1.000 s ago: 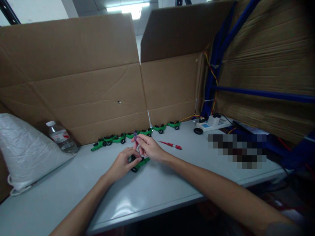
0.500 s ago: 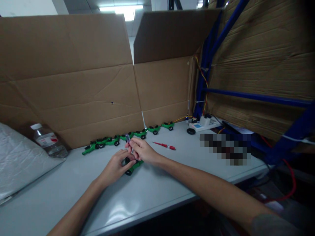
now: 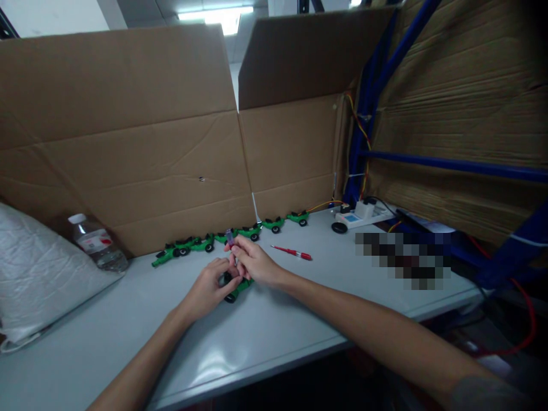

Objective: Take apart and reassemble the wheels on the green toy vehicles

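My left hand (image 3: 210, 288) is closed around one end of a green toy vehicle (image 3: 240, 290) with black wheels, low over the table. Between the fingers of my right hand (image 3: 256, 261), just above the toy, stands a slim tool with a see-through purplish handle (image 3: 230, 236), which looks like a small screwdriver. Its lower end is hidden by my fingers, so I cannot tell whether it touches the toy. A red screwdriver (image 3: 291, 252) lies on the table to the right of my right hand. Behind both hands is a row of several similar green toy vehicles (image 3: 201, 244).
Cardboard panels (image 3: 128, 125) wall off the back of the white table (image 3: 265, 331). At left are a water bottle (image 3: 97, 245) and a stuffed white bag (image 3: 38, 279). A power strip (image 3: 363, 214), a black disc (image 3: 339, 228) and a blue metal frame (image 3: 454, 164) are at right.
The whole view has swung slightly left, so everything sits a little further right. Both hands keep their grip on the toy and the upright tool, in nearly the same pose.
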The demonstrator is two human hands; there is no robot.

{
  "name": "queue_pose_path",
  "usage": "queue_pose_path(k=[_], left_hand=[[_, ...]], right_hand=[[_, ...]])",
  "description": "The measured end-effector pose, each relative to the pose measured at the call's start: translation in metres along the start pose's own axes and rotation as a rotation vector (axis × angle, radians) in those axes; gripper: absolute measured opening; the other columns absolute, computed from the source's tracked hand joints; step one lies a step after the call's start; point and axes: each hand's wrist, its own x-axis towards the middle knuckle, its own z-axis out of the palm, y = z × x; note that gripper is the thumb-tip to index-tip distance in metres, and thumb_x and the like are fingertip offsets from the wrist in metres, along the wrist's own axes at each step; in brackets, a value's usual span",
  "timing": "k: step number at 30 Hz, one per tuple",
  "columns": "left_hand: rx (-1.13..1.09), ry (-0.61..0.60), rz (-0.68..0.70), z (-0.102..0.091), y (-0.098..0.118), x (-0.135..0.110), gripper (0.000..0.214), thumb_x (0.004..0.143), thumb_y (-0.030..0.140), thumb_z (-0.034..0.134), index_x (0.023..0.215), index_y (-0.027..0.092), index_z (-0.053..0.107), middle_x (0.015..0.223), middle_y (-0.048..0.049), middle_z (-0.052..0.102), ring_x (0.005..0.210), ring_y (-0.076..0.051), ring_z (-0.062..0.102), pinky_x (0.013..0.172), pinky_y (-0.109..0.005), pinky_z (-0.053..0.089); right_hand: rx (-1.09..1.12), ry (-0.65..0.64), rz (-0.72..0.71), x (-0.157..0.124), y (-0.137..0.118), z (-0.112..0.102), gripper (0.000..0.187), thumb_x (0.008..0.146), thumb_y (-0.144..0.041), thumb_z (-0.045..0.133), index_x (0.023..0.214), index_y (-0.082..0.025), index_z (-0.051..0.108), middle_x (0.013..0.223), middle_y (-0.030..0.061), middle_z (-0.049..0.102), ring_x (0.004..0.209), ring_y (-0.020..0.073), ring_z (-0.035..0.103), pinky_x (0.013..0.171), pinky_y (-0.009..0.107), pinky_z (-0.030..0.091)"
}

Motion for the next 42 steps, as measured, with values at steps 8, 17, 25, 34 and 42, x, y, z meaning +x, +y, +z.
queue_pose_path(k=[8, 17, 25, 34, 42], left_hand=[[0.02, 0.035, 0.012, 0.0, -0.001, -0.001, 0.013, 0.097, 0.03, 0.064, 0.092, 0.02, 0.07, 0.095, -0.0055, 0.071, 0.092, -0.022, 0.063, 0.089, -0.033, 0.048], [-0.007, 0.032, 0.016, -0.001, 0.003, 0.0, 0.011, 0.097, 0.026, 0.062, 0.088, 0.019, 0.065, 0.094, -0.0042, 0.069, 0.09, -0.02, 0.062, 0.087, -0.03, 0.048], [0.049, 0.034, 0.019, -0.001, 0.001, 0.0, 0.017, 0.1, 0.032, 0.06, 0.089, 0.019, 0.064, 0.095, -0.0049, 0.07, 0.089, -0.02, 0.062, 0.087, -0.031, 0.049], [0.072, 0.023, 0.02, 0.001, -0.004, -0.001, 0.018, 0.101, 0.034, 0.06, 0.093, 0.02, 0.066, 0.098, -0.0059, 0.07, 0.092, -0.021, 0.063, 0.088, -0.031, 0.048], [0.062, 0.018, 0.026, 0.001, -0.006, 0.0, 0.017, 0.1, 0.034, 0.063, 0.093, 0.021, 0.071, 0.1, -0.0063, 0.073, 0.095, -0.022, 0.065, 0.09, -0.033, 0.049]], right_hand=[[-0.142, 0.049, -0.117, -0.005, -0.006, 0.001, 0.022, 0.107, -0.045, 0.046, 0.11, -0.024, 0.053, 0.075, -0.0044, 0.061, 0.05, 0.0092, 0.051, 0.045, 0.019, 0.041], [-0.205, -0.011, -0.114, -0.01, -0.011, 0.006, 0.025, 0.107, -0.046, 0.045, 0.096, -0.024, 0.05, 0.076, -0.0048, 0.061, 0.051, 0.0089, 0.055, 0.046, 0.018, 0.046], [-0.315, 0.052, -0.161, -0.012, -0.013, 0.006, 0.02, 0.108, -0.042, 0.046, 0.098, -0.025, 0.049, 0.076, -0.0046, 0.062, 0.055, 0.0103, 0.057, 0.051, 0.02, 0.046], [-0.343, 0.069, -0.153, -0.011, -0.012, 0.005, 0.019, 0.108, -0.039, 0.046, 0.095, -0.025, 0.048, 0.073, -0.0053, 0.063, 0.052, 0.0097, 0.057, 0.049, 0.019, 0.044], [-0.303, 0.09, -0.133, -0.007, -0.006, 0.001, 0.02, 0.101, -0.042, 0.061, 0.094, -0.024, 0.053, 0.074, -0.0048, 0.062, 0.05, 0.0105, 0.059, 0.046, 0.021, 0.047]])
